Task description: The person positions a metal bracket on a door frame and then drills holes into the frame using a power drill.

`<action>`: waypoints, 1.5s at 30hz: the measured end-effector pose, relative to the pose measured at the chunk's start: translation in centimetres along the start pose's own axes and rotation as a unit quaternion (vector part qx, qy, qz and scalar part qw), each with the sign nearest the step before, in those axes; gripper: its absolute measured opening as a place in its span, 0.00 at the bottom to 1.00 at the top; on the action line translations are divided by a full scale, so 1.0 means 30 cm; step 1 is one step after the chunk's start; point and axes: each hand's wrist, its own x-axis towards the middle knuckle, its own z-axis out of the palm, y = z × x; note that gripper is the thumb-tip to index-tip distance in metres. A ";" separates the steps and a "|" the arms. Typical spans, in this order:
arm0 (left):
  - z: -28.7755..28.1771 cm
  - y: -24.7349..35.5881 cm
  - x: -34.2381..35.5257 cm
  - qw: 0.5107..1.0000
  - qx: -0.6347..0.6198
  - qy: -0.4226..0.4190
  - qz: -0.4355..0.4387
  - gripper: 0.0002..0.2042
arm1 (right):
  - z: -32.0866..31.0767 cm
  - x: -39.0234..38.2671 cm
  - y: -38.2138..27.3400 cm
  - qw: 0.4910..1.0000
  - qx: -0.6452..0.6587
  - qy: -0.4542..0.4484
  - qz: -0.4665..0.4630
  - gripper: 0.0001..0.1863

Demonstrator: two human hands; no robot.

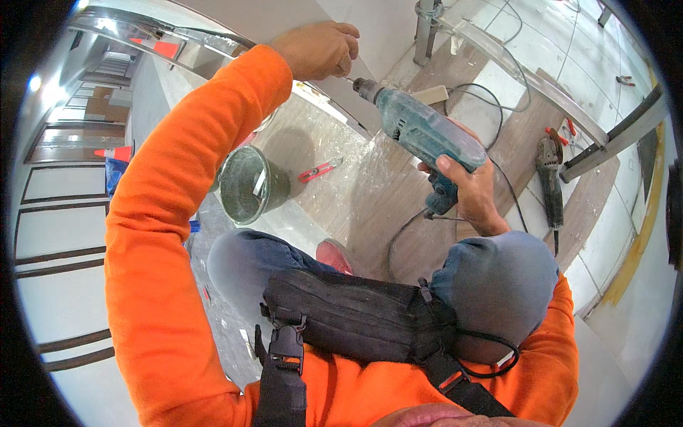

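My right hand (473,181) is wrapped round a dusty teal power drill (427,128), which points up and to the left. From the drill's chuck (366,89) a thin bit reaches toward the edge of a pale panel (274,16). At that edge, just beyond the bit's tip, my left hand (319,51) is closed with its fingers curled down. Whatever its fingertips may grip is hidden. The drill's dark cord (398,238) drops from the handle and curls over the wood-look floor board.
A dark green bucket (276,186) stands left of my knees, with a red utility knife (320,171) beside it. On the right lies an angle grinder (550,181) near a metal frame (526,82). Pliers (625,80) rest farther off on the tiles. Cables loop behind the drill.
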 end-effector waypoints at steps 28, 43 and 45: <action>-0.363 -0.053 -0.037 0.932 0.334 0.002 -0.141 0.14 | 0.033 0.091 0.027 0.993 -0.070 0.057 -0.076 0.33; -0.200 -0.061 0.004 0.993 0.099 -0.057 0.032 0.09 | -0.081 0.038 0.073 0.999 0.036 -0.004 -0.041 0.35; -0.144 -0.042 0.029 0.987 0.124 -0.101 0.034 0.11 | -0.079 0.040 0.076 0.998 0.037 -0.001 -0.042 0.35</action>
